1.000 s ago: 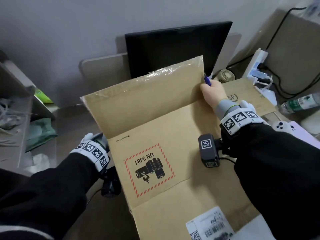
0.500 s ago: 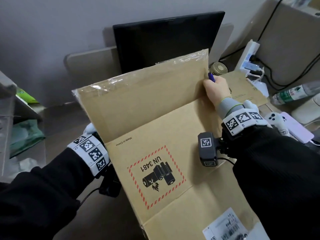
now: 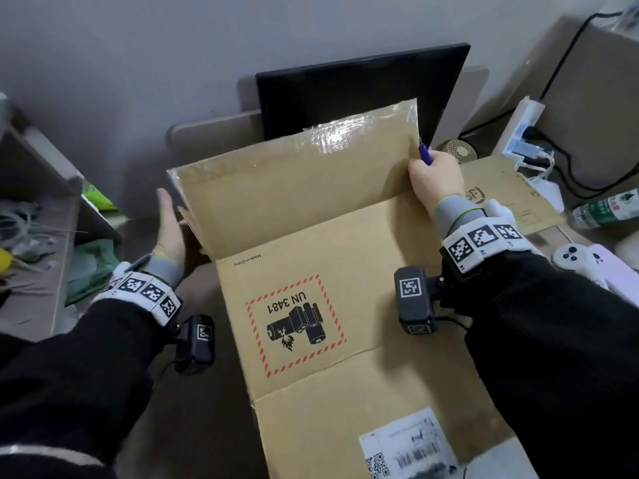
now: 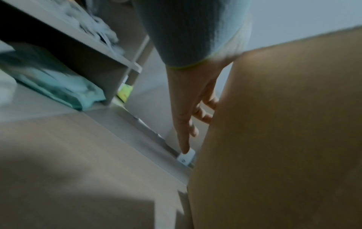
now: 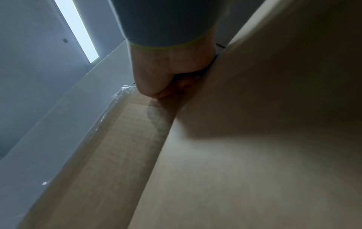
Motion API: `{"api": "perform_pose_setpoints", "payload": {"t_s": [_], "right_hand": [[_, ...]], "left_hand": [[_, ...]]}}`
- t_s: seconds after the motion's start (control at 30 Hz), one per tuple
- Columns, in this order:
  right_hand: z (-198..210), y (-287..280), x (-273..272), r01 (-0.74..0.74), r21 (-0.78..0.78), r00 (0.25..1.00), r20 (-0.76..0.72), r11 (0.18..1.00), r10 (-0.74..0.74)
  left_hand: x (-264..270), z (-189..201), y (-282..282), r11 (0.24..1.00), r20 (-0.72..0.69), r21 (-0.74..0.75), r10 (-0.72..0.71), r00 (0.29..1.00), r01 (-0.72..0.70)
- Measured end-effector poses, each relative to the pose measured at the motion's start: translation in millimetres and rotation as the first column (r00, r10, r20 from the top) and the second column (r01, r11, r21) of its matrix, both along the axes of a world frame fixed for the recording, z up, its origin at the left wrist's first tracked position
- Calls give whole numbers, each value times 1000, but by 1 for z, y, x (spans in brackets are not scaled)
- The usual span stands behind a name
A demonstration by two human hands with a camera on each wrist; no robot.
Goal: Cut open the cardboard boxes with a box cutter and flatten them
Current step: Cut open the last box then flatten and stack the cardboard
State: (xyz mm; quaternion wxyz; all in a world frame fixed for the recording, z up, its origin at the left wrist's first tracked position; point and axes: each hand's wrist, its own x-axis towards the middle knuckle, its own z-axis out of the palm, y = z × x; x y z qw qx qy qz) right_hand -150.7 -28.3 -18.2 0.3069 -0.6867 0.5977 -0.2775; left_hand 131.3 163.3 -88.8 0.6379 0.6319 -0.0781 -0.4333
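Note:
A brown cardboard box (image 3: 345, 271) with a red-bordered UN 3481 label lies before me, its taped far flap (image 3: 294, 181) standing up. My right hand (image 3: 436, 179) grips a blue box cutter (image 3: 424, 154) at the flap's right edge; in the right wrist view the fist (image 5: 166, 74) presses against the cardboard (image 5: 254, 139). My left hand (image 3: 171, 226) is beside the box's left side with fingers straight; in the left wrist view its fingers (image 4: 186, 124) reach behind the box wall (image 4: 284, 131). A second flat box (image 3: 511, 191) lies under the first at the right.
A black monitor (image 3: 352, 91) stands right behind the flap. A power strip (image 3: 522, 129) with cables, a water bottle (image 3: 608, 209) and a white controller (image 3: 570, 257) sit at the right. A shelf unit (image 3: 38, 216) with clutter stands at the left.
My left hand has moved forward along the box's left side and now shows with straight fingers. The right hand with the cutter stays at the flap's right edge.

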Motion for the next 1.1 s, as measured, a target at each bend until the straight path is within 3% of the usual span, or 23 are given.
{"api": "perform_pose_setpoints", "payload": {"t_s": [0.23,0.37,0.43,0.5,0.57,0.63,0.67,0.7,0.77,0.87,1.1], "right_hand": [[-11,25,45,-123,34,992,-34,992,124],[-29,38,65,-190,85,981,-20,978,192],[-42,44,78,-235,125,970,-29,964,241],[-57,49,87,-267,185,960,-39,946,278],[-77,57,98,-331,285,938,-2,900,346],[-97,71,112,-394,400,911,49,827,410],[-106,78,118,-427,443,894,80,788,440],[-115,85,121,-461,472,878,121,752,463],[-129,92,121,-497,489,861,173,717,478],[-146,92,117,-524,491,839,155,696,522],[-176,86,93,-482,607,811,38,632,583]], "left_hand": [[19,26,23,976,259,203,19,966,-74],[50,22,49,950,362,156,200,910,-271],[54,14,64,928,452,160,234,861,-336],[30,21,73,895,617,185,216,757,-407],[-5,22,80,870,696,302,78,713,-390],[-40,14,82,846,616,511,-238,751,-151],[-54,4,82,764,507,645,-447,737,20],[-67,-8,82,636,359,752,-618,700,175],[-83,-36,78,436,159,830,-782,602,347],[-93,-79,76,279,-10,863,-824,567,421],[-103,-136,60,146,-116,902,-824,554,407]]}}
